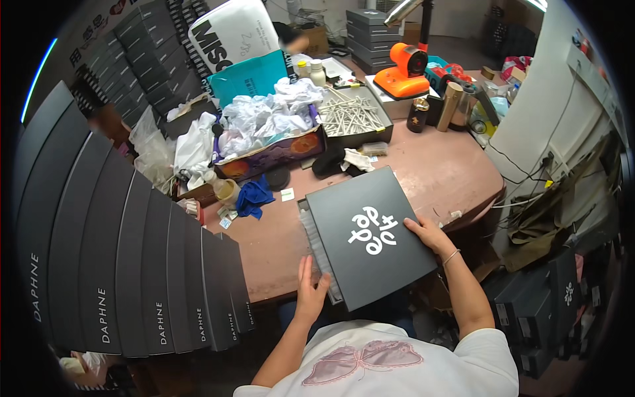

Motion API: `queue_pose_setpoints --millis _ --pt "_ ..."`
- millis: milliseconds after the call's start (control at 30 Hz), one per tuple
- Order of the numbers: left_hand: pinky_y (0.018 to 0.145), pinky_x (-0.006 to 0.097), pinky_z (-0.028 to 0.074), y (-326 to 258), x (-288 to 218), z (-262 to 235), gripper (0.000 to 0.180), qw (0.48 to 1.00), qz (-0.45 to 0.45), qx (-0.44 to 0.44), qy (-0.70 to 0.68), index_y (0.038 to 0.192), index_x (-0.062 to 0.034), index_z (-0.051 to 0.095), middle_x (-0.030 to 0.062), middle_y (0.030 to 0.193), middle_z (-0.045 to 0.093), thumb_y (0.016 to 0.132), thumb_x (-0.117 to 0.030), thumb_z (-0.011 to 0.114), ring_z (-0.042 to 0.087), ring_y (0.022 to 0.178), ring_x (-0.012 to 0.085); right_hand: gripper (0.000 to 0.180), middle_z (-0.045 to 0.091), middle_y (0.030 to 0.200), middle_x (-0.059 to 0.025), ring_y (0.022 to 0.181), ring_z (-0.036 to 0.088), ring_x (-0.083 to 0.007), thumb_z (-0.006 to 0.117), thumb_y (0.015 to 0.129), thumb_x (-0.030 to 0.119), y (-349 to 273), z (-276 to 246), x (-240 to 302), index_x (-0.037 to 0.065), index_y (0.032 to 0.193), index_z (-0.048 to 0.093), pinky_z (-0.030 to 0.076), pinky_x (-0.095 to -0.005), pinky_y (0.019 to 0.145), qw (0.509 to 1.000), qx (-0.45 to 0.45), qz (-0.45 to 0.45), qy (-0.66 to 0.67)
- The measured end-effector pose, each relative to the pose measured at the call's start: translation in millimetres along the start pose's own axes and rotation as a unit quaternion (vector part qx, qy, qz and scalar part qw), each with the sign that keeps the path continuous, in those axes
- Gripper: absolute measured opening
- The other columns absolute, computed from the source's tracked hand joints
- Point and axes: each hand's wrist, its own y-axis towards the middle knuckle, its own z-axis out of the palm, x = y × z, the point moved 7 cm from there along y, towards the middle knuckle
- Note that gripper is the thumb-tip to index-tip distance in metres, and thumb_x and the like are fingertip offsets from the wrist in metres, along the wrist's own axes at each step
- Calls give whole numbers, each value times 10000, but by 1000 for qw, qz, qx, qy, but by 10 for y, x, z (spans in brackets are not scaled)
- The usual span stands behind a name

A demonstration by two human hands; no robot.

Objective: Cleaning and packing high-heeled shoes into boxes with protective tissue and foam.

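Black and flat, the box lid (pixel 370 235) lies in front of you at the near edge of the brown tabletop (pixel 450 172). Your left hand (pixel 309 291) grips its left edge, fingers curled on it; your right hand (pixel 430 235) holds the right edge.

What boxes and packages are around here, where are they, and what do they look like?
Black box: flat, white logo, between left hand and right hand.
Row of black boxes: upright, left side.
Teal bag: behind the table.
White sack: far back, bold black print.
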Motion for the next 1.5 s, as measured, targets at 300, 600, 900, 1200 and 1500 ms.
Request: queue_pose_setpoints --millis 300,600,900,1200,1500 --pt "773 247 462 460 674 -82 406 984 -143 16 -108 1165 58 579 91 1023 639 959 -292 571 585 904 124 746 673 934 -281 897 662 -393 521 868 622 522 387 -29 -90 1044 654 507 -408 822 989 -38 -45 -136" --pt "854 342 510 415 626 418 530 910 -201 17 -361 1231 25 526 134 1121 606 963 -431 492 608 1003 217 690 590 1247 -174 1066 587 -218 621 903 454 283 476 -220 -9 1383 447 478 -326 910 981 62 -23 184" --pt "997 337 419 1054 -720 2528 640 938 -6 274 -210 1476 -90 322 117 1331 496 961 -387 558 499 1207 203 697 579 1250 -256 1140 584 -309 641 862 421 459 -2772 163 -83 1315 478 458 -368 972 928 -221 -93 -286" --pt "997 305 442 625 -60 2308 458 891 -127 428 -78 1350 -1 489 111 1290 556 946 -178 613 552 1163 175 991 220 1523 -222 1394 211 -455 801 720 302 1001 -2071 -536 248 1511 205 208 -688 1052 796 -251 53 -548" --pt "905 292 489 -25 1056 733 432 959 -212 186 6 1280 -4 559 138 1202 618 912 -208 657 620 1038 168 763 475 1306 -218 1179 469 -414 742 782 290 1150 -657 -401 70 1413 372 395 -533 962 888 -141 -102 -426"
